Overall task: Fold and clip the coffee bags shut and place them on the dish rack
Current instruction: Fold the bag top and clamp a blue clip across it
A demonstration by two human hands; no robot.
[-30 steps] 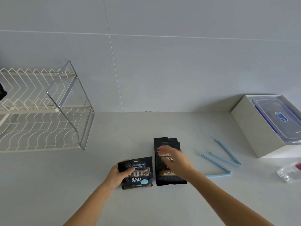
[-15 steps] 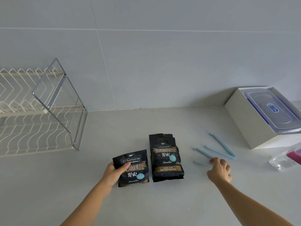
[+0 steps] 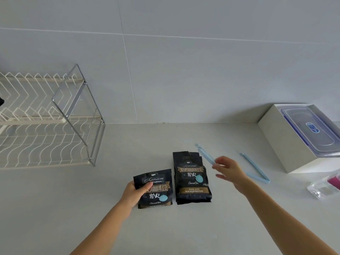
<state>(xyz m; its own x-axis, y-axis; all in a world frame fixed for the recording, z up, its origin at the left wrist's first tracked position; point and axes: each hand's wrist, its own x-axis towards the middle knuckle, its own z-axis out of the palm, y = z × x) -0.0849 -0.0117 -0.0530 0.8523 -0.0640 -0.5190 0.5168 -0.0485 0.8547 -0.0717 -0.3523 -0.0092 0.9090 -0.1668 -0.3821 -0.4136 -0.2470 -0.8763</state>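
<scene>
Two black coffee bags lie flat on the grey counter. My left hand [image 3: 135,193] grips the left edge of the shorter, folded bag [image 3: 156,190], thumb on its face. The taller bag [image 3: 191,178] lies just right of it, untouched. My right hand [image 3: 229,171] hovers to the right of the taller bag and holds a light blue bag clip [image 3: 206,156] by one end, lifted off the counter and blurred. A second blue clip [image 3: 255,168] lies on the counter further right. The white wire dish rack [image 3: 42,122] stands at the far left.
A white box [image 3: 281,137] holding a clear lidded container [image 3: 311,129] sits at the right against the tiled wall. A small clear plastic box with something pink [image 3: 327,184] is at the right edge. Something dark shows at the rack's far left edge.
My right hand left the taller bag, reached right to the clips, picked one up and brought it back toward the bags. The left hand kept its hold on the shorter bag.
</scene>
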